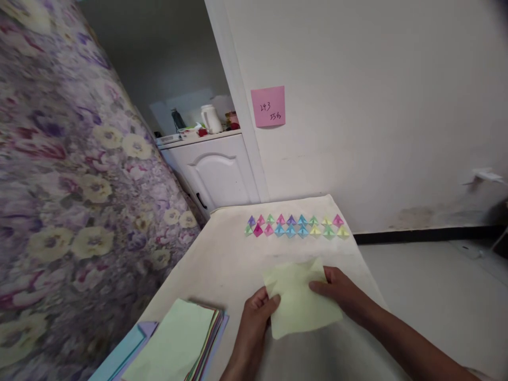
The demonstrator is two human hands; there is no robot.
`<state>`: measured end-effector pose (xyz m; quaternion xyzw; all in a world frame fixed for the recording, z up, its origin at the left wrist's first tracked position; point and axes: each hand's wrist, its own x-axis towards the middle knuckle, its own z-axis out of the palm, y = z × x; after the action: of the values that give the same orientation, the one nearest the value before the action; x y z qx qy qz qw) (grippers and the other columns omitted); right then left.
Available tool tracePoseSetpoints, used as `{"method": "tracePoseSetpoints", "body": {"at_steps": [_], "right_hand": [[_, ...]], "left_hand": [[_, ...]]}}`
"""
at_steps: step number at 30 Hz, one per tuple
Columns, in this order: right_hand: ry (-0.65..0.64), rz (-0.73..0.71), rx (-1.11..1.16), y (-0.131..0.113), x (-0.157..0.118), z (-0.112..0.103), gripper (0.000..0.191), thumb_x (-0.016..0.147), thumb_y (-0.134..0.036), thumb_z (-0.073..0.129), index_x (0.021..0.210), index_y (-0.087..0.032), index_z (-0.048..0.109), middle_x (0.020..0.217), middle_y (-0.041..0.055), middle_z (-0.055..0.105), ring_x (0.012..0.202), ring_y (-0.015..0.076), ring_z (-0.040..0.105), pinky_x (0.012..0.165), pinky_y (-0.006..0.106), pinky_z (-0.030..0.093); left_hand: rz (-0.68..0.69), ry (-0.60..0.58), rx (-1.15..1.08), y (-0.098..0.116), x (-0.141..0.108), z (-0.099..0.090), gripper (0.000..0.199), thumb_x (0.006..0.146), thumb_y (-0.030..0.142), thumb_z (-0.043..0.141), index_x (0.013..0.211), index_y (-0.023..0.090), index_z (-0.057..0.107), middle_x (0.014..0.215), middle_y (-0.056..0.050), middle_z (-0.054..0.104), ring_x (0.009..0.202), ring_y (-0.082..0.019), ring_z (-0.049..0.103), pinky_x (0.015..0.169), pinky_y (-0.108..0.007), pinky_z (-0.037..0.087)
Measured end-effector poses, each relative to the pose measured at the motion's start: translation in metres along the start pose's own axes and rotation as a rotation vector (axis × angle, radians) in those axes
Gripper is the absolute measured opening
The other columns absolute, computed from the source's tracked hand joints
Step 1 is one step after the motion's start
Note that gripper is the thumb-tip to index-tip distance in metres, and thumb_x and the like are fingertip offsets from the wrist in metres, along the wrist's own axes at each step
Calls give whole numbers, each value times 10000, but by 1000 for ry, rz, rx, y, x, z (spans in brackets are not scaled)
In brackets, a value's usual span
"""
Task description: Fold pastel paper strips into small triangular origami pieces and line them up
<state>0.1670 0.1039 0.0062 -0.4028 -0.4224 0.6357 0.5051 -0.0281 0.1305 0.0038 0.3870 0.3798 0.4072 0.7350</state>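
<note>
A square sheet of pale yellow paper is held up over the table between my two hands. My left hand pinches its left edge, thumb on the near face. On the opposite side, my right hand grips the upper right part, its thumb lying across the front and the fingers mostly hidden behind. Beyond the sheet, small folded paper shapes in pink, purple, blue, green and yellow stand in two rows. To the left of my left hand lies a stack of coloured paper with a pale green sheet on top.
Blue and lilac paper lies beside the stack on the cream-covered table. A floral curtain hangs at the left. Behind stand a white cabinet with a white jug, and a wall bearing a pink note.
</note>
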Motion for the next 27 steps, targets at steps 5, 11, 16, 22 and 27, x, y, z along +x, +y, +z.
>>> {"method": "tracePoseSetpoints", "body": {"at_steps": [5,11,16,22,27], "right_hand": [[-47,59,233,1,1,-2,363,656,-238,630,1007,-145,616,894,88,685,731,204,639,652,296,468],[-34,92,389,4,5,-6,319,626,-149,601,944,-132,630,861,85,687,739,192,636,635,261,463],[-31,80,529,2,4,-6,267,679,-108,533,929,-136,623,936,79,673,756,164,635,696,263,488],[0,107,611,0,6,-9,304,643,-30,502,914,-111,613,1021,89,642,952,161,608,905,251,436],[4,148,621,7,3,-6,296,605,8,550,866,-114,619,1002,81,642,975,144,591,911,233,422]], "left_hand": [[-61,-24,-132,5,-2,-1,324,669,177,676,986,122,645,822,-99,717,777,-238,661,702,-313,498],[-122,-35,-277,4,-4,-4,200,720,95,602,914,127,637,796,-62,702,658,-161,659,559,-219,520],[-194,131,-471,2,2,-10,121,719,38,554,792,106,622,749,-66,700,640,-143,664,590,-217,547],[-113,66,-510,-5,7,-16,175,662,-39,563,740,111,610,848,-110,701,825,-171,661,767,-260,528],[-43,113,-325,-11,8,-14,172,656,67,690,771,133,580,617,27,623,460,-41,564,461,-120,464]]}}
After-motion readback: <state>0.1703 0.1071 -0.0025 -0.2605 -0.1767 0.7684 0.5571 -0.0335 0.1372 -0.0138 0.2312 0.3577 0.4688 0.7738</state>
